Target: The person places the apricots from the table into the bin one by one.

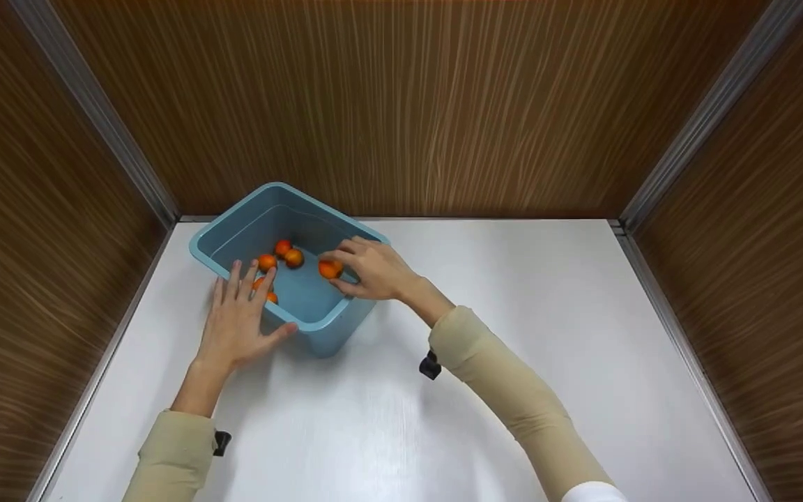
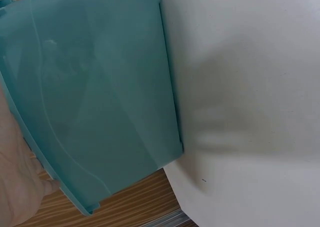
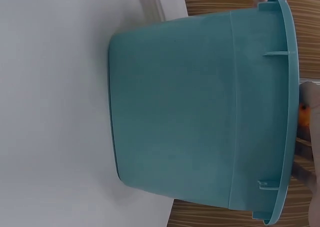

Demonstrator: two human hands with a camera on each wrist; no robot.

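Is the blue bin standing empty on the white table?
No, the blue bin holds several orange fruits, and the right hand grips one more.

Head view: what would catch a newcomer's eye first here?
The blue tub at the back left of the white table, with small orange fruits inside. The right hand pinches one orange fruit over the tub, while the left hand rests on its near rim.

I see even, bright overhead light on the white bench (image 1: pixel 513 314), with a soft sheen near its middle. Faint shadows lie under both forearms and beside the blue tub (image 1: pixel 325 335). The head view bends straight edges outward. Both wrist views look soft; a grey shadow smudges the left one.
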